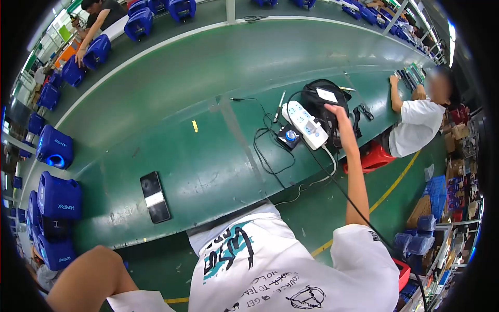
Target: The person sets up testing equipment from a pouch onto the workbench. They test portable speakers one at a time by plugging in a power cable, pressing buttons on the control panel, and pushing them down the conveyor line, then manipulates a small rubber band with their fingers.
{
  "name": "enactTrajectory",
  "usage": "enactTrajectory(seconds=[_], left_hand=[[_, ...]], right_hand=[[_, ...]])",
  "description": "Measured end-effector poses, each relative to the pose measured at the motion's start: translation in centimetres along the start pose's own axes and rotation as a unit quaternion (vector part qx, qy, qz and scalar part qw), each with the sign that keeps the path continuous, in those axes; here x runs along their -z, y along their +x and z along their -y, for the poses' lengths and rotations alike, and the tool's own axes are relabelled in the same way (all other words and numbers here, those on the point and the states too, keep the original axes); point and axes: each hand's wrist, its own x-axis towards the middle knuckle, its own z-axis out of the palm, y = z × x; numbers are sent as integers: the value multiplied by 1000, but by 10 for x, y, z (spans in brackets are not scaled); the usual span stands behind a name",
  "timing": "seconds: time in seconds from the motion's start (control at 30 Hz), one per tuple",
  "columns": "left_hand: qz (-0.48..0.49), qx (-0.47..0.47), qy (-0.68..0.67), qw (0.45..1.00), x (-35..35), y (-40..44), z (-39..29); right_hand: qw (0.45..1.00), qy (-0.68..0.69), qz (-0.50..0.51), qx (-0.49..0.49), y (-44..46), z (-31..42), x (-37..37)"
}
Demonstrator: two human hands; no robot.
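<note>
My right hand (338, 113) reaches out over a black bag (316, 93) with a white label on it. Its fingers look stretched out against the bag, and I see no object held in them. Just left of that hand lies a white power strip (304, 125) with a plug in it. Beside the strip sits a small black device with a blue round knob (291, 136), along with a thin soldering-iron-like pen (279, 106) and a black cable (256, 148). My left arm bends at the lower left, and its hand is outside the picture.
A black phone (155, 197) lies on the green bench (202, 161), with a yellow strip (195, 126) farther back. Blue plastic cases (58, 195) line the left side. A co-worker in white (418, 125) sits at the right. Another person handles blue cases across the line.
</note>
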Motion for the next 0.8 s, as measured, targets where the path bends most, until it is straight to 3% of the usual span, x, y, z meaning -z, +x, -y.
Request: enactTrajectory(seconds=[0.07,0.13,0.23,0.3,0.33,0.37,0.43,0.53,0.57,0.6,0.7,0.8], left_hand=[[-157,-11,-28,987,2,1,-6],[-363,-4,-73,929,-15,6,-11],[-545,160,-210,796,-100,9,-2],[-461,378,-276,754,-195,-28,21],[-360,447,-283,769,-229,-34,30],[-340,486,-320,739,-261,-27,34],[-246,489,-259,795,-313,-21,47],[-180,374,-135,900,-370,12,63],[-160,359,-123,911,-390,27,68],[-141,343,-108,922,-410,43,75],[-202,357,-80,909,-470,87,92],[-209,413,-196,864,-485,111,104]], right_hand=[[997,-71,-19,37,9,-9,16],[994,-83,-68,10,15,-23,24],[952,-260,-141,73,14,-34,29],[927,-304,-188,115,18,-43,32],[940,-260,-206,80,20,-41,33],[950,-215,-223,42,19,-36,36],[955,-175,-239,13,28,-36,53],[862,-442,-246,-25,35,-45,64],[864,-431,-258,27,39,-73,70],[839,-483,-251,-17,39,-77,65],[875,-433,-215,-17,41,-90,69],[893,-363,-257,-76,42,-87,65]])
